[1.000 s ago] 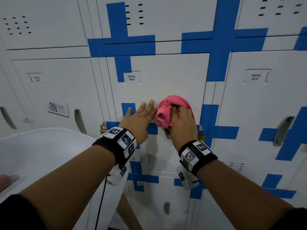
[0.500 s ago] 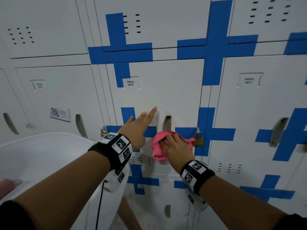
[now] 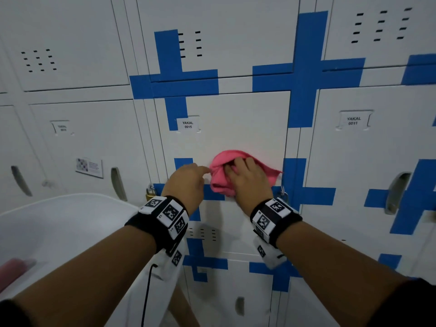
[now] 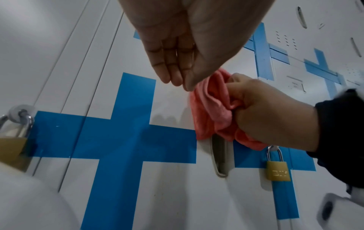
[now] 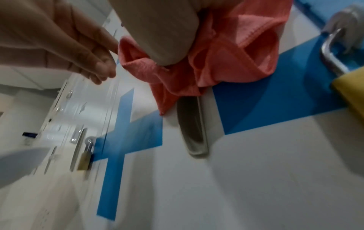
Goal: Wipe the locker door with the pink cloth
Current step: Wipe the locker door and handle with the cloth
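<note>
The white locker door (image 3: pixel 236 128) labelled YAKAL 0015 faces me, with blue tape crosses at its corners. My right hand (image 3: pixel 247 182) grips a bunched pink cloth (image 3: pixel 220 172) and presses it against the door, just above the recessed handle (image 4: pixel 218 157). In the right wrist view the cloth (image 5: pixel 226 62) hangs over the top of the handle recess (image 5: pixel 193 127). My left hand (image 3: pixel 191 182) is just left of the cloth, holding nothing. Its fingers (image 4: pixel 171 70) lie straight and close together, tips at the cloth's (image 4: pixel 212 109) left edge.
A brass padlock (image 3: pixel 284 194) hangs right of my right wrist, and another (image 3: pixel 151 193) hangs at the left door edge. A white rounded tub (image 3: pixel 59 220) sits low on the left with something pink (image 3: pixel 14 267) in it. Locker YAKAL 0011 (image 3: pixel 354 120) is to the right.
The right hand swept the cloth down below the handle, then back up over it. The left hand's fingers, spread on the door before, have drawn together beside the cloth.
</note>
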The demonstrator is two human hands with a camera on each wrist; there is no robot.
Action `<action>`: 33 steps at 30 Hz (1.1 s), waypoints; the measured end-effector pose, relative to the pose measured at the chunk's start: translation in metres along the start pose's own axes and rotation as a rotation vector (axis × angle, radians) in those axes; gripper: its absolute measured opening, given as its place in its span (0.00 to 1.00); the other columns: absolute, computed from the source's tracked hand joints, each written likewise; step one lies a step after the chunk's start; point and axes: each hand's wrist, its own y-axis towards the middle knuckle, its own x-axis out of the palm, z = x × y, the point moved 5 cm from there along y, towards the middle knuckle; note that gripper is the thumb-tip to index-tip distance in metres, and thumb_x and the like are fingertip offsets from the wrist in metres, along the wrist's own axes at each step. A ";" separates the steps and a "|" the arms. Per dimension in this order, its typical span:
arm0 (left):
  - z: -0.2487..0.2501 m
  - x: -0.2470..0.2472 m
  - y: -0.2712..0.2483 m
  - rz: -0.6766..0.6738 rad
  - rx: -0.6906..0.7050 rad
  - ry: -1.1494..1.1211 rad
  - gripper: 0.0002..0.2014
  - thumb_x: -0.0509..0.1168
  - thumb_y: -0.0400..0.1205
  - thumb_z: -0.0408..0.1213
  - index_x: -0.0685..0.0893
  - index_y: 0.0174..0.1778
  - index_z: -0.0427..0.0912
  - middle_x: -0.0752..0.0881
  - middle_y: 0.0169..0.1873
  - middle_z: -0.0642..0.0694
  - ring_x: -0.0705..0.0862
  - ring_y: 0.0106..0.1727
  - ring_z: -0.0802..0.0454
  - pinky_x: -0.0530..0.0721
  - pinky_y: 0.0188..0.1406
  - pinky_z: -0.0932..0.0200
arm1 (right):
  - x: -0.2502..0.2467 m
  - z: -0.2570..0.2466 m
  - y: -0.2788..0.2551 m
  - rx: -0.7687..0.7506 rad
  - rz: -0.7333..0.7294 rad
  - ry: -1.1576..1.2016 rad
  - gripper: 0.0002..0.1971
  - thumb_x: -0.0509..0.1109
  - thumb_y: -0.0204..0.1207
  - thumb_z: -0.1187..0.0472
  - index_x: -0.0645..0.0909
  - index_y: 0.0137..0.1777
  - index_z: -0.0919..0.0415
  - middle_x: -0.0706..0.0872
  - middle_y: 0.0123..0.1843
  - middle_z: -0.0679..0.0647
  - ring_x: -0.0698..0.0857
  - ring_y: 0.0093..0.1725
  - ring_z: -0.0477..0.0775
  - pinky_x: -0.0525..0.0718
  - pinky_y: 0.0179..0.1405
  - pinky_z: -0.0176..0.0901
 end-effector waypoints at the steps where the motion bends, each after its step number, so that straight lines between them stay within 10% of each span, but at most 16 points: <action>1: -0.002 0.001 0.000 -0.003 -0.019 0.014 0.21 0.57 0.82 0.26 0.79 0.69 0.44 0.84 0.54 0.40 0.81 0.59 0.43 0.78 0.59 0.54 | 0.005 -0.001 -0.004 -0.026 -0.020 -0.010 0.26 0.80 0.60 0.57 0.82 0.59 0.61 0.82 0.53 0.59 0.79 0.50 0.61 0.83 0.44 0.53; 5: -0.007 0.004 -0.003 -0.042 -0.047 0.056 0.20 0.58 0.81 0.26 0.81 0.67 0.44 0.81 0.55 0.41 0.80 0.58 0.44 0.78 0.54 0.55 | 0.021 0.000 -0.030 -0.066 -0.153 -0.003 0.20 0.77 0.65 0.59 0.83 0.58 0.56 0.81 0.55 0.54 0.77 0.54 0.57 0.83 0.49 0.52; 10: -0.005 0.008 -0.004 -0.109 -0.025 0.105 0.19 0.59 0.82 0.26 0.81 0.67 0.44 0.73 0.47 0.47 0.74 0.48 0.51 0.72 0.47 0.62 | 0.041 -0.002 -0.074 0.048 -0.361 -0.016 0.20 0.74 0.69 0.52 0.81 0.62 0.47 0.79 0.61 0.47 0.75 0.65 0.54 0.62 0.66 0.81; 18: 0.008 0.005 -0.002 -0.088 -0.070 0.029 0.19 0.54 0.83 0.28 0.77 0.70 0.42 0.86 0.54 0.38 0.84 0.54 0.39 0.84 0.55 0.47 | 0.010 0.015 -0.057 0.203 0.050 0.241 0.30 0.76 0.67 0.66 0.75 0.70 0.65 0.80 0.59 0.60 0.79 0.56 0.59 0.85 0.51 0.53; 25: 0.019 0.012 0.007 -0.002 0.045 0.222 0.44 0.60 0.74 0.24 0.45 0.83 0.44 0.36 0.84 0.42 0.39 0.85 0.41 0.55 0.83 0.46 | 0.021 0.013 -0.042 0.244 -0.051 0.170 0.25 0.70 0.69 0.67 0.75 0.67 0.68 0.80 0.57 0.62 0.79 0.53 0.59 0.83 0.54 0.52; 33: -0.001 0.030 0.006 -0.285 -0.013 0.366 0.40 0.55 0.78 0.30 0.40 0.83 0.40 0.27 0.81 0.44 0.33 0.84 0.41 0.49 0.84 0.39 | 0.063 0.007 -0.093 0.201 -0.241 0.131 0.26 0.77 0.65 0.66 0.79 0.65 0.64 0.83 0.56 0.59 0.82 0.54 0.57 0.85 0.57 0.52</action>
